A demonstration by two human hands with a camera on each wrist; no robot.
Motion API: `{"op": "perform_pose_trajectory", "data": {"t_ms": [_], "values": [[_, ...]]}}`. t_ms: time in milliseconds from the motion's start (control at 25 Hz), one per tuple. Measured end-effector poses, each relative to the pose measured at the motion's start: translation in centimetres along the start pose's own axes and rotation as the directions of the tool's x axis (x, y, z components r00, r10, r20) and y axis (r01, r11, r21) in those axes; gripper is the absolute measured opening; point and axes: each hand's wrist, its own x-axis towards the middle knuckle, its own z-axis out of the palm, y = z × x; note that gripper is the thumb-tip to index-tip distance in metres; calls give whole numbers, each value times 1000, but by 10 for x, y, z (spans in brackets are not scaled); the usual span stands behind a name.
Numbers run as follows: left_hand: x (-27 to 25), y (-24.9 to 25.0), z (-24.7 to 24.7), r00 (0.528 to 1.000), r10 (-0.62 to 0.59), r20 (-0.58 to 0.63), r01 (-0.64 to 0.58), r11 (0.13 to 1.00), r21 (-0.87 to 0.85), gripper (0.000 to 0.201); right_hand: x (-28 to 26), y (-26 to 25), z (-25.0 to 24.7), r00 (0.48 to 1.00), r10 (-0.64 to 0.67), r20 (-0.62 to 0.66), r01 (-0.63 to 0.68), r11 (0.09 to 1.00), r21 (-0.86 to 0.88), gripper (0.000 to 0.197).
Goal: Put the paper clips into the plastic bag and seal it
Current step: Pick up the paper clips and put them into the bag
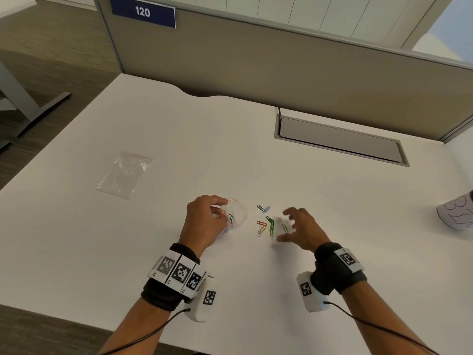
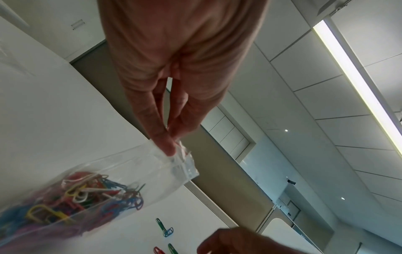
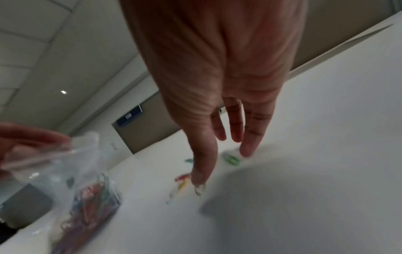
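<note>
My left hand [image 1: 217, 212] pinches the rim of a clear plastic bag [image 1: 236, 216] and holds its mouth open toward the right. In the left wrist view the plastic bag [image 2: 121, 182] holds a heap of coloured paper clips [image 2: 71, 199]. Several loose paper clips [image 1: 266, 224] lie on the white table between my hands. My right hand [image 1: 289, 226] hovers over them with fingers spread and holds nothing. In the right wrist view its fingertips [image 3: 246, 151] are just above a green clip [image 3: 232, 159].
A second, flat clear bag [image 1: 124, 174] lies at the table's left. A grey cable hatch [image 1: 340, 139] is set into the table at the back right. A white shape with drawn lines [image 1: 457, 213] sits at the right edge. A beige partition [image 1: 256, 65] backs the table.
</note>
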Motion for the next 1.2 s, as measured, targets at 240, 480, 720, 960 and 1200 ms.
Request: {"op": "perform_pose_trajectory", "data": {"t_ms": [240, 480, 720, 960, 1200], "values": [[1, 2, 2, 1000, 2, 11, -2, 1000, -4, 30, 22, -6, 37, 997, -23, -79, 21, 999, -32, 58], [3, 1, 1, 1000, 6, 9, -6, 1000, 0, 28, 36, -20, 23, 971, -228, 66, 236, 957, -169, 84], [5, 3, 2, 1000, 14, 23, -14, 1000, -7, 27, 38, -13, 38, 936, -349, 42, 344, 883, -319, 41], [7, 3, 4, 999, 6, 33, -6, 1000, -2, 29, 36, -12, 43, 909, -412, -65, 361, 855, -372, 16], [7, 3, 5, 999, 8, 36, -7, 1000, -18, 29, 33, -31, 39, 931, -365, 6, 317, 798, -512, 13]]}}
